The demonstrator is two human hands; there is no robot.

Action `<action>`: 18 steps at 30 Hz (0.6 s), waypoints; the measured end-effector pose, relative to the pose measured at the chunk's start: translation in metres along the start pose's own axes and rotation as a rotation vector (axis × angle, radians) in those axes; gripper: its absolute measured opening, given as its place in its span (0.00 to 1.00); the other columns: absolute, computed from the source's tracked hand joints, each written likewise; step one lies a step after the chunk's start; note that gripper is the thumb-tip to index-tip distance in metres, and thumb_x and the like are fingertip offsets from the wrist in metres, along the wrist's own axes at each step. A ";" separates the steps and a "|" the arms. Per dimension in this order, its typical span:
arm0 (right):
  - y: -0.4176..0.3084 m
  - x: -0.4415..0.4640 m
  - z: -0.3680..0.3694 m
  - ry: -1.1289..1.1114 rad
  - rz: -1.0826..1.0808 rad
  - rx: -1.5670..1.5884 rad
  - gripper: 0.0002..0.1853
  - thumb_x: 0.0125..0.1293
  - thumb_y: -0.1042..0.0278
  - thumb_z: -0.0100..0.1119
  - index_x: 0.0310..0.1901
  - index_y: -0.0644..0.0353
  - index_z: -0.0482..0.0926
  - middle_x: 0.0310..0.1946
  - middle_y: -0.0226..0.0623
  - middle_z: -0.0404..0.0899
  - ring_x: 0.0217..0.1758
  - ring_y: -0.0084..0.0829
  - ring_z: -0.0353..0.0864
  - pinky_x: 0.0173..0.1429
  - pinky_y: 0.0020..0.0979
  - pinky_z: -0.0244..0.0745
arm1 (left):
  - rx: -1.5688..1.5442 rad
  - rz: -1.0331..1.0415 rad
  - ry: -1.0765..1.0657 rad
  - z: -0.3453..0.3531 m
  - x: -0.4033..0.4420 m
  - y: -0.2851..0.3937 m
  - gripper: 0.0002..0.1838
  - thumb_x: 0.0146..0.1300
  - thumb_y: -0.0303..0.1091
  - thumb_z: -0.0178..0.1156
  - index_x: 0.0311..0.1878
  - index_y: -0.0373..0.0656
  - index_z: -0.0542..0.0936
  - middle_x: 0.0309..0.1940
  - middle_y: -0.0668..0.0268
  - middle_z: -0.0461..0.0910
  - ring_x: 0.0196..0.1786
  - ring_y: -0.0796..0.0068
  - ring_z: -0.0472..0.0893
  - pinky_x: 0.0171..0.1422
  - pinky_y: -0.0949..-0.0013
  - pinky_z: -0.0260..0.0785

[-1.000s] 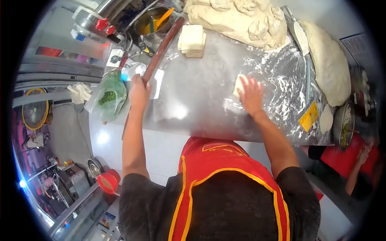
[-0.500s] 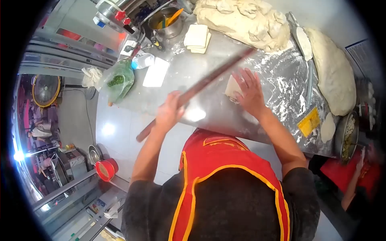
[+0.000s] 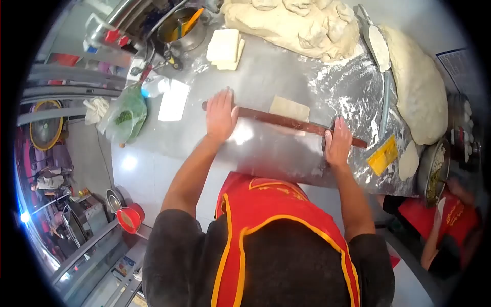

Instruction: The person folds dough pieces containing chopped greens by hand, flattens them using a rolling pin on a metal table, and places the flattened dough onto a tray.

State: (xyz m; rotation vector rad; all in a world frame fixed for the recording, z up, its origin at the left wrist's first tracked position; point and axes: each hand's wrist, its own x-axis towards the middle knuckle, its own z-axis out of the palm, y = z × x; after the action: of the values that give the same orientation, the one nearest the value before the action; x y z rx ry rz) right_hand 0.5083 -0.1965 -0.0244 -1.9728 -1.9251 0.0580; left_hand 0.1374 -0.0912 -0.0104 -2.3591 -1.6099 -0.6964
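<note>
A long brown wooden rolling pin (image 3: 276,118) lies across the metal table, slanting down to the right. Over its left end is my left hand (image 3: 221,116), fingers together and reaching past the pin. My right hand (image 3: 338,142) is on the pin near its right end, with the thumb on the near side. Between the two hands, a flat rectangular piece of dough (image 3: 289,108) shows beyond the pin, its near edge hidden beneath it. A small stack of folded dough squares (image 3: 223,47) sits farther back.
Large dough masses (image 3: 296,28) (image 3: 417,82) lie at the back and right. A yellow scraper (image 3: 382,155) and a small dough oval (image 3: 408,161) are near my right hand. At left are a bag of greens (image 3: 124,116) and a white card (image 3: 174,101). A co-worker's arm (image 3: 433,235) is at lower right.
The rolling pin has swung from a steep raised slant to lying across the dough's near edge. My right hand has left the dough and come onto the pin.
</note>
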 end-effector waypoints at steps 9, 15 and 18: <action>0.030 0.118 0.028 -0.114 0.166 -0.295 0.29 0.74 0.54 0.40 0.73 0.57 0.57 0.74 0.42 0.56 0.78 0.44 0.50 0.76 0.58 0.43 | -0.183 -0.138 -0.614 0.055 0.125 -0.010 0.12 0.69 0.42 0.52 0.45 0.45 0.76 0.46 0.60 0.79 0.52 0.57 0.78 0.52 0.56 0.73; -0.014 0.003 -0.003 -0.076 0.069 -0.089 0.30 0.71 0.59 0.47 0.71 0.64 0.58 0.70 0.49 0.61 0.75 0.48 0.56 0.74 0.53 0.48 | -0.182 0.037 -0.409 0.006 0.006 -0.010 0.30 0.65 0.43 0.57 0.68 0.41 0.66 0.67 0.55 0.67 0.72 0.56 0.62 0.75 0.46 0.47; -0.029 -0.062 -0.014 -0.137 0.079 -0.070 0.31 0.70 0.59 0.50 0.71 0.65 0.59 0.71 0.50 0.60 0.75 0.51 0.55 0.74 0.55 0.47 | -0.188 -0.023 -0.489 -0.033 -0.046 0.003 0.34 0.61 0.42 0.61 0.68 0.40 0.65 0.69 0.55 0.64 0.75 0.56 0.56 0.76 0.43 0.43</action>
State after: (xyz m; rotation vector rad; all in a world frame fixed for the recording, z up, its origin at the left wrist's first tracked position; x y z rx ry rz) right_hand 0.4807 -0.2604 -0.0169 -2.1410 -1.9572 0.1536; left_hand 0.1173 -0.1440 -0.0034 -2.8138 -1.8208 -0.2926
